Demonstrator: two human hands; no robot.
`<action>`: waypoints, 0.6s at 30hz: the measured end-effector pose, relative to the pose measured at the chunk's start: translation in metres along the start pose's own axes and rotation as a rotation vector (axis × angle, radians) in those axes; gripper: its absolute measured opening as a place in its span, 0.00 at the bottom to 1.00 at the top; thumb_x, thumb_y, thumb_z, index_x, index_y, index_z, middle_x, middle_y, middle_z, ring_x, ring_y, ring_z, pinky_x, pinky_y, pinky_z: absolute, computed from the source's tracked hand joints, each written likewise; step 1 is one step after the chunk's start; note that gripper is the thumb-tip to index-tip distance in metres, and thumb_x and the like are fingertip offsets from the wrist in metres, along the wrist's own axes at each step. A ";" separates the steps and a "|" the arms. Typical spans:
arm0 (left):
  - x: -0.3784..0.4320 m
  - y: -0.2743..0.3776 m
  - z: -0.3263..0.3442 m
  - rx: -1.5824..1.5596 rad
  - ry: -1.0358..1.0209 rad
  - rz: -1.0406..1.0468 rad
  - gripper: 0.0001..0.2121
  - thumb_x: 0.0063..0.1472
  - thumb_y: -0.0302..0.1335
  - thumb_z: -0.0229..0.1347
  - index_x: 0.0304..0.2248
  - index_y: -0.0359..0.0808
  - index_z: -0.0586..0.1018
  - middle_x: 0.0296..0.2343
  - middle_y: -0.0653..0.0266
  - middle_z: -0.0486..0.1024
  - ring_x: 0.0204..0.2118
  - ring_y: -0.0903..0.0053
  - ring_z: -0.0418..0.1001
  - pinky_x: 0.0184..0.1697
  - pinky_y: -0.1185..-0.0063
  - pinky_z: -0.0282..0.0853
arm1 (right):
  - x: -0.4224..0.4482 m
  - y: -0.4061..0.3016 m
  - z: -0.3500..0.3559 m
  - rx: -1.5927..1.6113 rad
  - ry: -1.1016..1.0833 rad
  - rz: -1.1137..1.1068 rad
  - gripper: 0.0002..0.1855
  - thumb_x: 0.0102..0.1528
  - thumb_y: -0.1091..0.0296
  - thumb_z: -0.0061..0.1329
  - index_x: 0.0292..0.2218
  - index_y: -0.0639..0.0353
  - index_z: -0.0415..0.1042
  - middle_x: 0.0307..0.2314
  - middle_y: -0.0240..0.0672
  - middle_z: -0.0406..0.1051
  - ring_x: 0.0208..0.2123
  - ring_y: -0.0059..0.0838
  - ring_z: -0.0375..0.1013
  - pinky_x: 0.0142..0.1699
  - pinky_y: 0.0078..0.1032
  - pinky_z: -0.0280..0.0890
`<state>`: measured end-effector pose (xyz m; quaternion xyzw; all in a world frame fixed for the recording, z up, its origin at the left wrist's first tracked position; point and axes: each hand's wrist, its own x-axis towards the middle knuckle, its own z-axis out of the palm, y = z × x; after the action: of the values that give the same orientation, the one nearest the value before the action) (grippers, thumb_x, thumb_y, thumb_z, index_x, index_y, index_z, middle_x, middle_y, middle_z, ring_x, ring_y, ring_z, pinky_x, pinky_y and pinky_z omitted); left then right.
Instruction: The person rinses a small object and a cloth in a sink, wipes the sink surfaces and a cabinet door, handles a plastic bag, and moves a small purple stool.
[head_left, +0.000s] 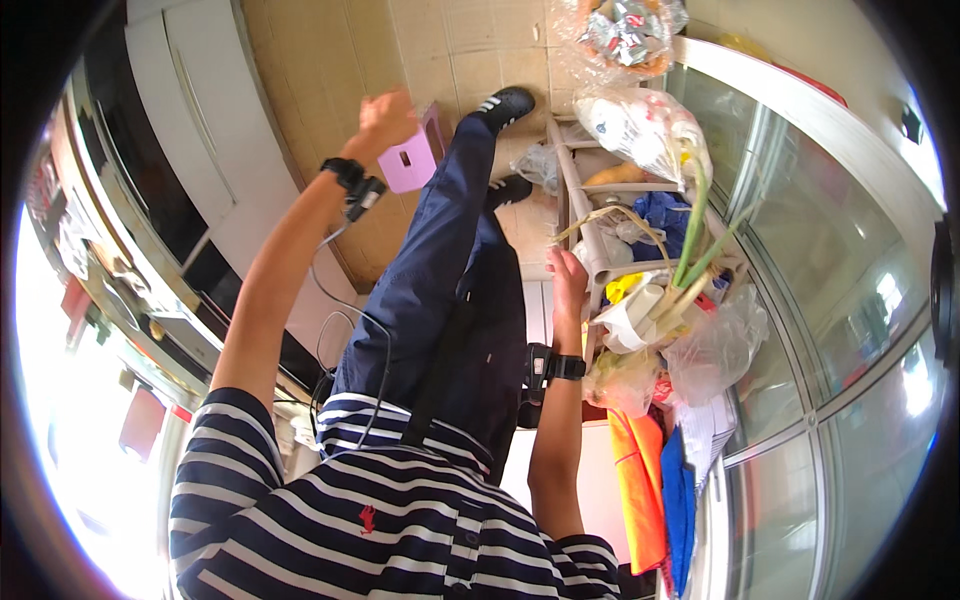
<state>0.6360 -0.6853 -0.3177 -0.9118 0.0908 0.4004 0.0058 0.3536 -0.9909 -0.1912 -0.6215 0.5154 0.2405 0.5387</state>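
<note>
My left hand (386, 118) is stretched forward over the floor, blurred, with its fingers looking curled and no object visible in it. Below it stands a pink-purple plastic step stool (405, 161), apart from the hand as far as I can see. My right hand (568, 276) hangs beside a light plastic rack (592, 244). Its fingertips come close to the withered leaf tip of a green onion (694, 232); whether they touch is unclear. The green onion stands among bags on the rack's top, next to a white wrapper (626, 326).
White cabinets (199, 97) run along the left. Sliding glass doors (825, 247) line the right. A stuffed plastic bag (637, 131) rests on the rack, and a basket in clear film (630, 37) lies beyond it. Orange cloth (637, 480) and blue cloth (677, 502) hang at lower right.
</note>
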 end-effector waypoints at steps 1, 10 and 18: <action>-0.003 -0.012 -0.027 -0.030 -0.061 -0.006 0.05 0.48 0.32 0.55 0.26 0.50 0.82 0.37 0.65 0.75 0.43 0.65 0.72 0.47 0.60 0.61 | -0.003 -0.006 0.000 0.185 -0.043 0.120 0.20 0.55 0.52 0.48 0.36 0.63 0.75 0.28 0.32 0.73 0.27 0.22 0.70 0.35 0.18 0.63; -0.017 -0.040 -0.083 -0.019 0.108 0.306 0.18 0.46 0.19 0.51 0.34 0.52 0.82 0.42 0.70 0.72 0.47 0.69 0.69 0.50 0.65 0.62 | -0.019 0.027 0.030 0.364 0.086 -0.059 0.13 0.52 0.64 0.51 0.37 0.60 0.75 0.34 0.33 0.72 0.33 0.26 0.72 0.41 0.22 0.65; -0.097 0.122 -0.062 0.074 -0.454 0.834 0.17 0.43 0.18 0.48 0.32 0.45 0.82 0.36 0.69 0.76 0.40 0.75 0.73 0.39 0.80 0.68 | -0.064 0.131 0.078 0.343 0.398 -0.073 0.13 0.51 0.60 0.48 0.31 0.61 0.74 0.31 0.43 0.70 0.30 0.40 0.72 0.39 0.31 0.66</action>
<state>0.5961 -0.7949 -0.1969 -0.6862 0.4596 0.5543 -0.1030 0.2329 -0.8803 -0.2155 -0.5745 0.6217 0.0030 0.5323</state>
